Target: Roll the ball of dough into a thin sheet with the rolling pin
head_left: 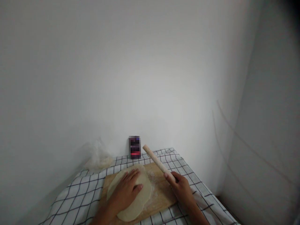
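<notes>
A flat, rolled-out sheet of dough (142,193) lies on a wooden board (164,190), toward the board's left side. My left hand (127,189) rests on top of the dough with its fingers stretched out, covering part of it. In my right hand (181,187) is a pale wooden rolling pin (156,159), gripped near its lower end. The pin slants up and to the left, its far end raised over the back of the table. White flour dusts the bare wood to the right of the dough.
A white cloth with a dark grid (79,193) covers the table under the board. At the back left sits a clear plastic bag (99,157) with something pale inside. An upright dark, blurred object (135,147) leans near the white wall (150,78). Another wall stands at right.
</notes>
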